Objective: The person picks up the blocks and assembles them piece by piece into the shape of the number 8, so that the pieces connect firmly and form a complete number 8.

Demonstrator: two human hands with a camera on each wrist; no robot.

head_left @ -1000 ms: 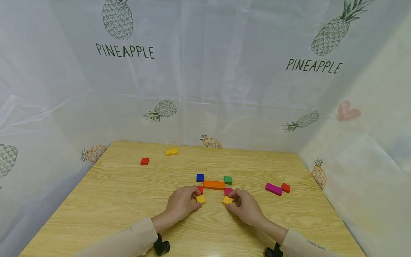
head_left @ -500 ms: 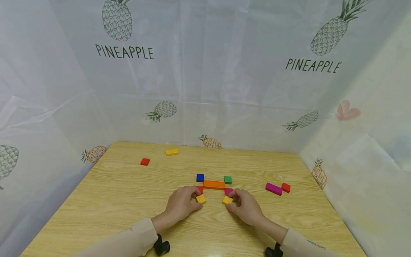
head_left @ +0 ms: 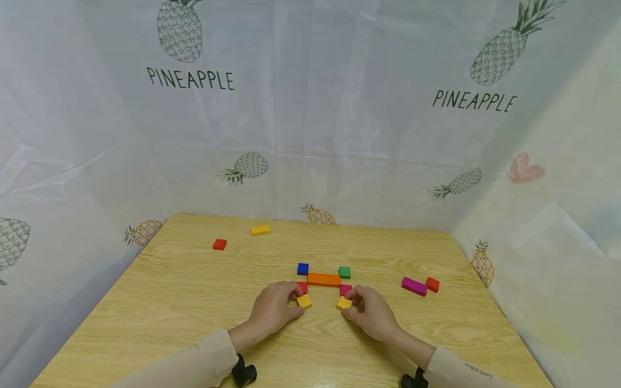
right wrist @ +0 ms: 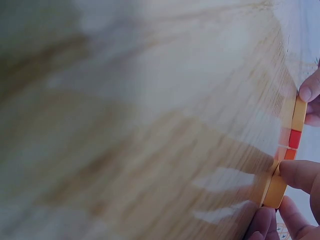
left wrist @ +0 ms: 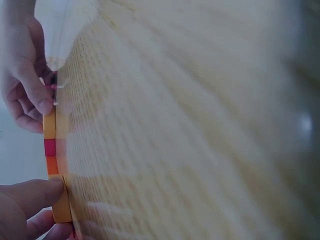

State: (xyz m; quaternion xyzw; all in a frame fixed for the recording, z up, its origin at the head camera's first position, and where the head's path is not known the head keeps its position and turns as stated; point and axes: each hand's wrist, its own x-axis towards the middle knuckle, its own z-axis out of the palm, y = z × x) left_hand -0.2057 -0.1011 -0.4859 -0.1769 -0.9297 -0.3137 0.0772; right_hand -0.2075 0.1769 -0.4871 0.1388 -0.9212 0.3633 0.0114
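My left hand (head_left: 275, 306) pinches a yellow block (head_left: 304, 301) between thumb and fingers, down on the wooden table. Mirroring it, my right hand (head_left: 372, 312) pinches a second yellow block (head_left: 344, 303). Just beyond the left one lies a red block (head_left: 303, 286), partly covered by fingers; a pink block (head_left: 345, 290) sits beyond the right one. An orange bar (head_left: 324, 279) spans between these, with a blue block (head_left: 303, 269) and a green block (head_left: 344, 272) at its far corners. In the left wrist view, the thumb presses on the yellow block (left wrist: 61, 205) near the tabletop.
On the table (head_left: 194, 291), a red block (head_left: 220, 244) and a yellow bar (head_left: 260, 230) lie at the far left. A magenta bar (head_left: 414, 286) and another red block (head_left: 433, 284) lie to the right. A pineapple-print sheet (head_left: 330, 118) hangs behind and beside the table.
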